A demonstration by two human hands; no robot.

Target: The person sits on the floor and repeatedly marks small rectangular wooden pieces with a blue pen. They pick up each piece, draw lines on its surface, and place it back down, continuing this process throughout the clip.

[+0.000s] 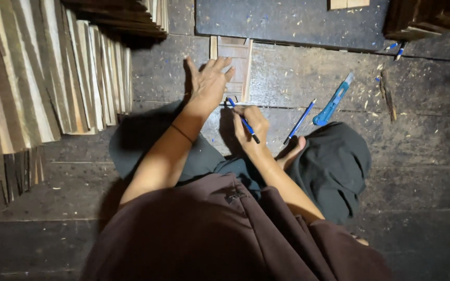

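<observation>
Small wooden frame (234,65) is pinned flat on the floor under the open left hand (209,83), long axis pointing away from the body — pencil (243,120) is pinched in the right hand (250,124), tip at the frame's near end.

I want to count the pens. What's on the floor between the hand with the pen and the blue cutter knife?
In the head view, one loose blue pen lies on the floorboards between the right hand and the blue cutter knife.
</observation>
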